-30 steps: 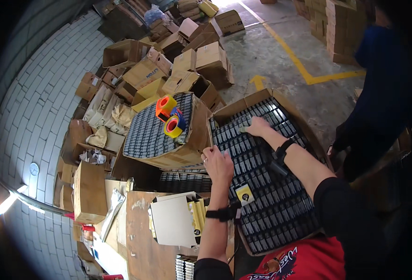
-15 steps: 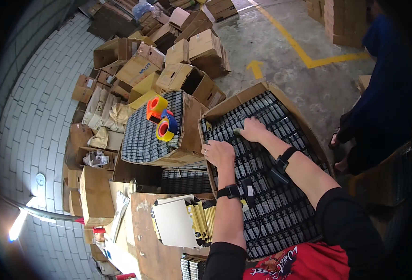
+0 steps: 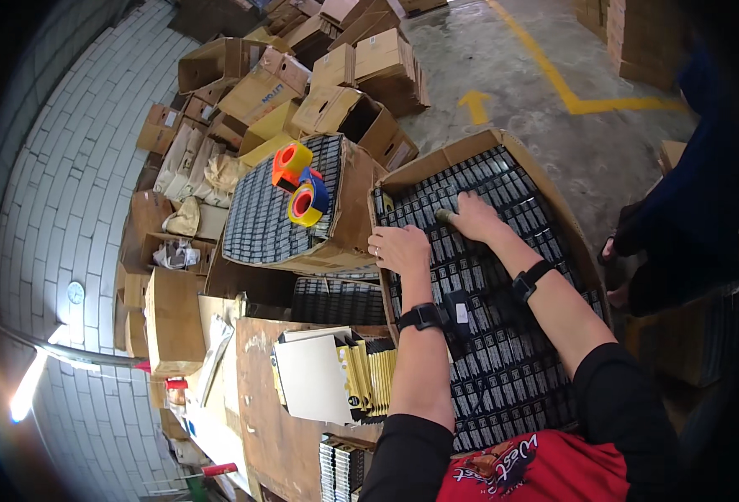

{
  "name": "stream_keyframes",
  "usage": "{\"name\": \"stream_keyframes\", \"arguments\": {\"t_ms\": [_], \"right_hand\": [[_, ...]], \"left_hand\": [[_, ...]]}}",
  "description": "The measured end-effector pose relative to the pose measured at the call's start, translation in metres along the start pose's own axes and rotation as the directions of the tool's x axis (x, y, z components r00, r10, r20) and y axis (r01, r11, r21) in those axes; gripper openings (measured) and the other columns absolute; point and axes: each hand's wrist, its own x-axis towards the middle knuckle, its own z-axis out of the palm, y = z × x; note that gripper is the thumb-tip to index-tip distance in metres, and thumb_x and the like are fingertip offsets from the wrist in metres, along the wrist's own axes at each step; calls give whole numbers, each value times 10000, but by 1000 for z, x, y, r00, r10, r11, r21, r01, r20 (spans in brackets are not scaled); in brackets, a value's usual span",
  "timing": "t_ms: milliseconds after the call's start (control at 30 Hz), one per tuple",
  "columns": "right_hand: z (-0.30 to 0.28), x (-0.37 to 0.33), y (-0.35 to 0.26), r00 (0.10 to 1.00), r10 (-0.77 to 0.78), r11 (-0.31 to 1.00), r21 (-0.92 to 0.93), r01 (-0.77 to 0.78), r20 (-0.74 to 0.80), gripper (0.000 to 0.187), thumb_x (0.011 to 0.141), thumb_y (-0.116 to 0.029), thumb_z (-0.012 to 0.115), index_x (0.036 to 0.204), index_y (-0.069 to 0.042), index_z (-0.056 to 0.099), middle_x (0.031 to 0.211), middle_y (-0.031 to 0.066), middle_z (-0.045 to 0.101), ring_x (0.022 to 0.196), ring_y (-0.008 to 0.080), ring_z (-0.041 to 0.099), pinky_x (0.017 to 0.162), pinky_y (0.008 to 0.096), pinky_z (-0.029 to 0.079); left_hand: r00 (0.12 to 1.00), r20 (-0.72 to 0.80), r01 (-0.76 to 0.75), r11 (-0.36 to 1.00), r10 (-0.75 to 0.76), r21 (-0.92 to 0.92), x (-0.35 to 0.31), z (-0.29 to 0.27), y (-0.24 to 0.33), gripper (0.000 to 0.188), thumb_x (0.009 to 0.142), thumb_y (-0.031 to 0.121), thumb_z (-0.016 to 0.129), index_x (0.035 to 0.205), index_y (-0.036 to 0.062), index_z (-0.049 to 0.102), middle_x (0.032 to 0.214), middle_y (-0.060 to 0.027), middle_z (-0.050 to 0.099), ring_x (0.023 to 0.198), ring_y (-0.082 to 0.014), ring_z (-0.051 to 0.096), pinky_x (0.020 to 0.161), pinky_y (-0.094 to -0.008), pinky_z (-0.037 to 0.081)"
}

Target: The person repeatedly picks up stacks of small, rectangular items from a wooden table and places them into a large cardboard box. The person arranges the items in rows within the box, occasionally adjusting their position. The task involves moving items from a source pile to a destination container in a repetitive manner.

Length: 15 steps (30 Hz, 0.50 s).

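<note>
Rows of small black packs (image 3: pixel 503 339) with pale labels fill a large open carton (image 3: pixel 566 222) in front of me. My left hand (image 3: pixel 403 251) lies at the carton's left side, its fingers apart over the edge and the nearest packs. Farther in, my right hand (image 3: pixel 478 220) rests on the packs with thumb and fingers spread; a dark cover sits on the thumb tip. Neither hand visibly holds anything, though the left fingertips are partly hidden. A dark device with a white label (image 3: pixel 460 311) lies on the packs beside my left wrist.
Left of the carton stands another packed carton (image 3: pixel 357 197) with two tape dispensers (image 3: pixel 304 194) on top. A wooden table (image 3: pixel 273 443) bears a white box of yellow-black sleeves (image 3: pixel 323 376). Cardboard boxes (image 3: pixel 256 92) pile up behind. A person in dark clothing (image 3: pixel 687 217) is at right.
The whole view has shifted, so the scene sits a little farther right and higher. Both hands stay in nearly the same places on the carton and packs.
</note>
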Motion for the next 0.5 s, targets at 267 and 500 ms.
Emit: {"name": "stream_keyframes", "arguments": {"t_ms": [267,500], "right_hand": [[8,-4,-4,997,18,999,-28,-20,-77,683,820,-523,548,1147,73,481,1210,233,472,1143,363,458,942,442,400],[3,-12,-2,968,-114,925,332,186,-225,577,786,-383,634,1125,69,518,1117,231,549,1088,355,509,930,407,405]], "left_hand": [[971,-149,-179,981,187,69,6,19,-10,393,756,206,563,981,-106,481,1055,-234,499,1029,-401,479,888,-446,409],[978,-208,-156,666,2,-730,43,36,-49,286,760,109,636,981,-36,527,913,-135,543,816,-240,540,764,-348,433]]}}
